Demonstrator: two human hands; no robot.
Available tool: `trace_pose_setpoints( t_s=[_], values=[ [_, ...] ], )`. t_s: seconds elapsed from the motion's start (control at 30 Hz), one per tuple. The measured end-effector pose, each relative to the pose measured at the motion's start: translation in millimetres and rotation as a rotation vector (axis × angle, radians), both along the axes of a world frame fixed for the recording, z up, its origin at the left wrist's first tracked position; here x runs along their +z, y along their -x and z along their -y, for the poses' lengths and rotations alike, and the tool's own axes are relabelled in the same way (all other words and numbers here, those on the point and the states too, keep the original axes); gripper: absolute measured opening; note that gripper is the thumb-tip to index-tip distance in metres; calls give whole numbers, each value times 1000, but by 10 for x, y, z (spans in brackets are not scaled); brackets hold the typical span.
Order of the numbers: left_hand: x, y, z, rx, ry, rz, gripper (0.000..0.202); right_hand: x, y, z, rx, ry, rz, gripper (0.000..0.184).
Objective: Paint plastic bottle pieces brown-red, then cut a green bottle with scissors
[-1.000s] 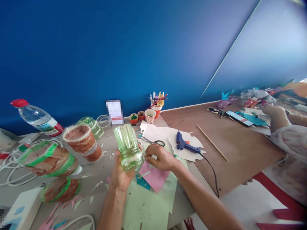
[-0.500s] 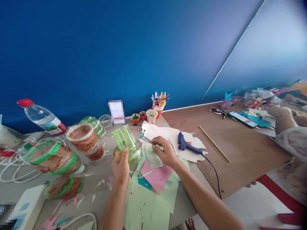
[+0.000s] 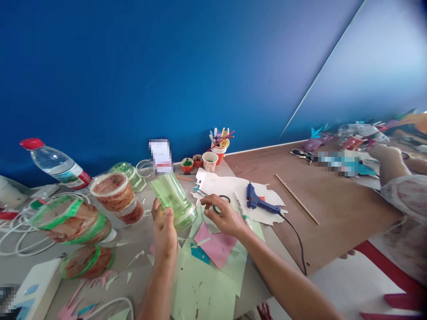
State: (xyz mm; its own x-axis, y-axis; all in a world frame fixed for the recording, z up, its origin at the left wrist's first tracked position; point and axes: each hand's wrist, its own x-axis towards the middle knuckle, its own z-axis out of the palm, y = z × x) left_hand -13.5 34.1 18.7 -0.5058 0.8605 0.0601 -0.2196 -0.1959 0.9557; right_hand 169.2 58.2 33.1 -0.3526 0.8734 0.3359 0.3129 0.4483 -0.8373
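Note:
My left hand [image 3: 165, 233] is closed round a cut-off green plastic bottle piece [image 3: 173, 200] and holds it tilted just above the table. My right hand [image 3: 224, 215] lies to its right on white paper [image 3: 230, 184], fingers curled over the black handles of a pair of scissors [image 3: 224, 198]. The scissor blades point left toward the bottle piece. Pink paper [image 3: 218, 246] and light green paper [image 3: 203, 289] lie under my forearms.
A blue glue gun [image 3: 256, 202] with a black cord lies right of my hand. Brown-painted cut bottles [image 3: 115, 191] and a water bottle [image 3: 56, 164] stand at the left, with white cables [image 3: 16, 235]. Paper cups [image 3: 210, 161] stand by the blue wall. Another person's arm [image 3: 390, 164] is at far right.
My left hand tipped the green bottle piece further left. My right hand shifted slightly off the pale paper scrap onto the scissor handles.

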Motion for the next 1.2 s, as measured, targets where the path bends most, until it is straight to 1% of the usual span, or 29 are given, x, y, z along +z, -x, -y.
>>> trace_pose_setpoints(
  t_s=[0.07, 0.13, 0.23, 0.37, 0.43, 0.53, 0.6, 0.67, 0.77, 0.83, 0.93, 1.03, 1.1, 1.2],
  values=[
    [-11, -7, 6, 22, -24, -39, 52, -4, -2, 6, 13, 48, -20, 25],
    [22, -36, 24, -41, -35, 36, 54, -27, 0, 10, 35, 101, -74, 29],
    [95, -106, 55, -173, -26, 154, 51, -74, 4, 14, 97, 195, -214, 43],
    [140, -184, 75, -215, -8, 200, 48, -97, 35, 29, 220, 326, -347, 64],
    [151, -211, 79, -245, -17, 239, 50, -87, 73, 43, 268, 343, -367, 68],
    [172, -237, 86, -264, -15, 269, 52, -81, 139, 60, 334, 331, -399, 68],
    [178, -238, 86, -281, -16, 276, 49, -99, 160, 59, 353, 334, -422, 68],
    [174, -221, 77, -272, -31, 279, 46, -130, 152, 48, 336, 372, -439, 70],
    [176, -166, 47, -174, -92, 292, 43, -170, 99, 24, 252, 444, -441, 72],
    [196, -128, 25, -132, -152, 322, 42, -172, 66, 13, 204, 449, -434, 69],
    [229, -97, 7, -146, -206, 367, 39, -145, 48, 12, 182, 444, -449, 62],
    [228, -102, 21, -161, -167, 393, 41, -121, 51, 10, 165, 454, -497, 53],
    [228, -119, 56, -228, -91, 433, 43, -117, 46, -5, 110, 431, -508, 46],
    [272, -161, 141, -457, 45, 523, 48, -121, 19, -37, 3, 312, -463, 42]
  ],
)
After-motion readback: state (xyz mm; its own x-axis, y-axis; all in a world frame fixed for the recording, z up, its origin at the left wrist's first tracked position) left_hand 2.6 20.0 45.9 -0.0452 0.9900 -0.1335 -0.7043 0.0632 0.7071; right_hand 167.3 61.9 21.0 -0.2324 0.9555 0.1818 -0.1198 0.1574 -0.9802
